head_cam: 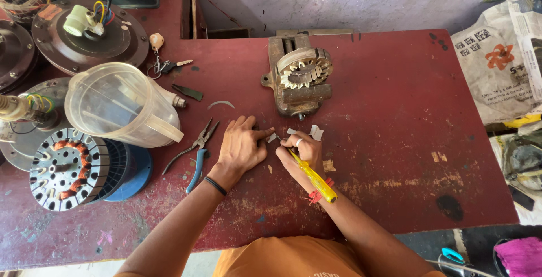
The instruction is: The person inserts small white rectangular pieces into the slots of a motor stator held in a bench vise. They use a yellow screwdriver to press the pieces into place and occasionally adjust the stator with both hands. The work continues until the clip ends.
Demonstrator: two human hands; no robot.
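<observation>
While the left hand [241, 144] pins a small white paper slip [272, 137] flat on the worktop [395, 113], fingers spread, the right hand [305, 150] grips a yellow screwdriver [313, 176]. Its long axis runs near-right to far-left, tip just right of that slip.

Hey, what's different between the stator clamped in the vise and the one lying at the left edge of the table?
The stator in the vise stands on edge, gripped between the jaws; the stator at the left lies flat on a blue disc. The clamped one looks smaller and shows pale slot liners with no copper visible; the left one has copper windings in some slots. The left one is grey, with round holes in its face. Both are toothed round metal cores on the red table.
</observation>
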